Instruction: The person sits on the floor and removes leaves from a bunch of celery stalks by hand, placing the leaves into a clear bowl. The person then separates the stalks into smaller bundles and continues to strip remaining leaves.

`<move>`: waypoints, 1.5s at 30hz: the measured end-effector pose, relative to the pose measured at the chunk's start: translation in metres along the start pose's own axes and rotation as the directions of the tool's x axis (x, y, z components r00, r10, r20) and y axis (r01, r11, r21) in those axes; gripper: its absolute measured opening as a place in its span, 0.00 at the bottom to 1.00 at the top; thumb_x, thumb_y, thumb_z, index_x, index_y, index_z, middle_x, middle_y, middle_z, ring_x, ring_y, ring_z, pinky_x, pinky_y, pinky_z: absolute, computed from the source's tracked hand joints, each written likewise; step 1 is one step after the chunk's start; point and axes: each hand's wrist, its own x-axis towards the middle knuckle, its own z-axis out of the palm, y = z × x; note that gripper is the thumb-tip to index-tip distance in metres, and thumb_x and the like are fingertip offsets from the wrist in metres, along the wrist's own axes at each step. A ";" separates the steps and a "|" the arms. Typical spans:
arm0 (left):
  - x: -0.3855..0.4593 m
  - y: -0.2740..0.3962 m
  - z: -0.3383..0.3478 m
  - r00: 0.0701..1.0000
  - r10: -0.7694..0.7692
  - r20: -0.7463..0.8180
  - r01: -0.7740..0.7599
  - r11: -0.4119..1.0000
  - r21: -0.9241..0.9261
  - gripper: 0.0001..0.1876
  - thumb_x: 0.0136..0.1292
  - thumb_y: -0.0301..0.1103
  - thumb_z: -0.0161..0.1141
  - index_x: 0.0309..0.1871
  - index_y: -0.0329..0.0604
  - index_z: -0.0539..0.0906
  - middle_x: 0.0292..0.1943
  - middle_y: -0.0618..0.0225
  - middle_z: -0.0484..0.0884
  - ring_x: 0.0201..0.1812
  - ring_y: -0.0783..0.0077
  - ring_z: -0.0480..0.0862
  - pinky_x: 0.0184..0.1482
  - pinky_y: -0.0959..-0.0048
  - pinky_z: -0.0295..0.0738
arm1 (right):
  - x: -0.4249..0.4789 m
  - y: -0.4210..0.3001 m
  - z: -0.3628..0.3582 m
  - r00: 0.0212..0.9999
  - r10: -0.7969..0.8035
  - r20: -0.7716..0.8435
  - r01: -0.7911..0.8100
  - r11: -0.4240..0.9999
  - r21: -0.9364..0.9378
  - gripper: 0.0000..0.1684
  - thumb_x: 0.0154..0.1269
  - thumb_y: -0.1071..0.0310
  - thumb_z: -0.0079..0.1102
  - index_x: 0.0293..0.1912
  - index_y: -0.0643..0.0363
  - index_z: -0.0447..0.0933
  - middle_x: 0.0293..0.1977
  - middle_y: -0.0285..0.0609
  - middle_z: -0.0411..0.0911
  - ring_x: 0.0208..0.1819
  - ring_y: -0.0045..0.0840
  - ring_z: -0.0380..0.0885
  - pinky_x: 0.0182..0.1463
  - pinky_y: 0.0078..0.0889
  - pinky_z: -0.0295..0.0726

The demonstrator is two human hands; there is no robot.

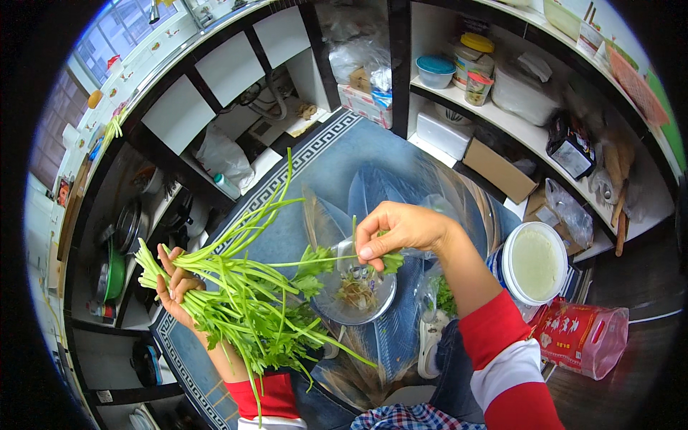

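My left hand (180,285) is closed around a large bunch of celery (252,290), its pale cut stem ends towards the left and its leaves hanging down to the right. With thumb and fingers, my right hand (384,236) pinches a thin green stalk with leaves, to the right of the bunch. Beneath my right hand, a round bowl (384,306), seemingly lined with clear plastic, holds brownish stems and scraps. Right of the bowl, a clear plastic bag (427,287) contains more leafy greens (445,298).
A patterned blue mat (333,153) covers the floor. To my right stand a white-lidded bucket (535,263) and a red rice bag (578,338). Open shelves (510,121) with tubs curve along the right; cabinets (231,67) and pans line the left. My shoe (430,344) is close to the greens.
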 end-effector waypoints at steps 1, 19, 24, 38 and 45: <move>-0.001 0.001 0.000 1.000 0.002 0.007 -0.002 1.000 -0.001 0.29 0.63 0.29 0.46 0.68 0.41 0.55 0.49 0.62 0.59 0.24 0.84 0.64 0.22 0.85 0.66 | 0.000 0.001 -0.001 1.000 0.020 0.001 -0.020 1.000 -0.016 0.09 0.57 0.67 0.61 0.31 0.66 0.77 0.24 0.38 0.78 0.27 0.16 0.75 0.34 0.16 0.72; -0.004 0.010 0.003 0.997 0.072 -0.007 -0.072 0.997 0.007 0.26 0.64 0.29 0.46 0.66 0.38 0.59 0.45 0.65 0.62 0.21 0.85 0.64 0.23 0.86 0.66 | 0.014 0.025 0.001 0.983 0.106 -0.148 -0.140 0.960 -0.241 0.07 0.54 0.69 0.60 0.32 0.64 0.77 0.27 0.34 0.77 0.33 0.15 0.73 0.38 0.19 0.71; -0.005 0.014 0.000 0.995 0.100 -0.019 -0.100 0.995 0.009 0.26 0.64 0.28 0.46 0.66 0.37 0.59 0.46 0.64 0.61 0.22 0.85 0.63 0.22 0.85 0.65 | 0.019 0.032 0.004 0.994 0.035 -0.104 -0.062 0.961 -0.268 0.07 0.54 0.69 0.60 0.31 0.63 0.77 0.25 0.32 0.76 0.31 0.13 0.70 0.37 0.19 0.70; -0.002 0.029 -0.018 0.984 0.162 -0.075 -0.157 0.985 0.066 0.24 0.64 0.28 0.47 0.63 0.36 0.63 0.44 0.62 0.69 0.21 0.85 0.64 0.23 0.86 0.65 | 0.049 0.053 0.027 0.307 -0.124 -0.944 0.405 0.914 0.012 0.06 0.52 0.73 0.55 0.21 0.58 0.71 0.17 0.28 0.65 0.20 0.09 0.60 0.23 0.15 0.56; -0.006 0.044 -0.021 0.980 0.195 -0.044 -0.189 0.976 0.111 0.24 0.64 0.27 0.46 0.64 0.35 0.61 0.48 0.60 0.68 0.22 0.84 0.65 0.24 0.85 0.66 | -0.029 -0.005 -0.020 0.401 -0.293 -0.868 0.511 0.858 -0.054 0.09 0.66 0.64 0.45 0.31 0.57 0.68 0.22 0.35 0.66 0.17 0.12 0.56 0.16 0.13 0.55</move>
